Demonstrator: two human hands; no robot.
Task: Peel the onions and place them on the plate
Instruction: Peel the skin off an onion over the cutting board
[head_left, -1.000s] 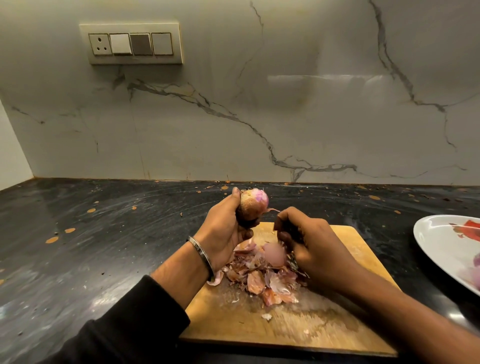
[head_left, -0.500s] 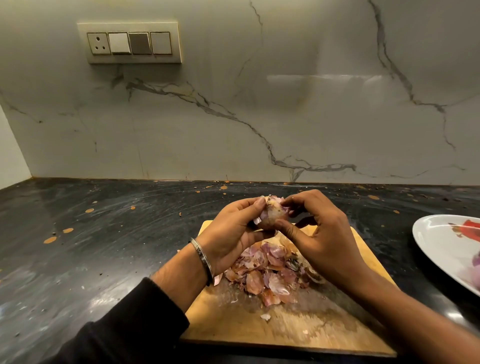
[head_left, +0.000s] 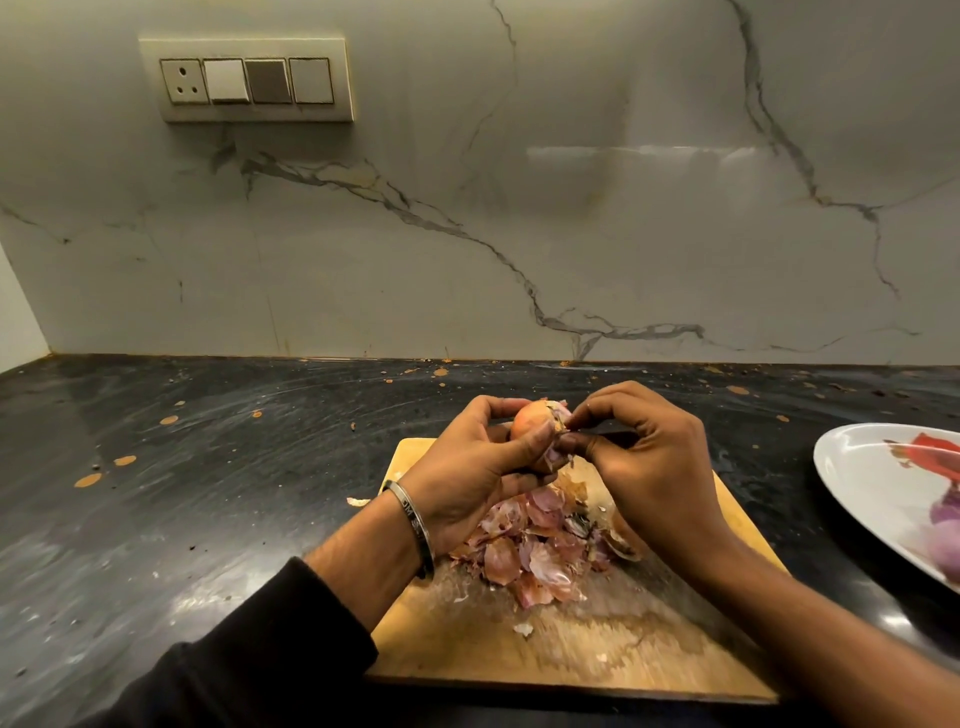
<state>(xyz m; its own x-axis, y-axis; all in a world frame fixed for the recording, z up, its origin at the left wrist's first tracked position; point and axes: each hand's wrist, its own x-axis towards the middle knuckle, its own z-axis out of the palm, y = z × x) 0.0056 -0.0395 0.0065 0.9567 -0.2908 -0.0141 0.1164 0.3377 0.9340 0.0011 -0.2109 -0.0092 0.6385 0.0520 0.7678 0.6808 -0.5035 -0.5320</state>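
- While the left hand (head_left: 470, 470) cups the onion (head_left: 531, 421) from below with curled fingers, it keeps the bulb raised above the far edge of the cutting board (head_left: 571, 654), probably so that loosened skin drops onto the wood.
- At the onion's right side, the right hand (head_left: 649, 467) pinches a flap of papery skin between thumb and forefinger, a grip suited to tearing the layer away.
- Part of the onion looks bare and orange-pink, part is dry-skinned, so I judge the peeling unfinished.
- Under both hands a heap of onion skins (head_left: 530, 551) lies in the board's middle, gathered in one place for easy clearing.
- Near the bench's (head_left: 208, 493) right edge sits the white plate (head_left: 862, 478), well apart from the board; purple shapes on it, blurred, may be peeled onions.
- Next, the skin likely needs pulling downward and off.
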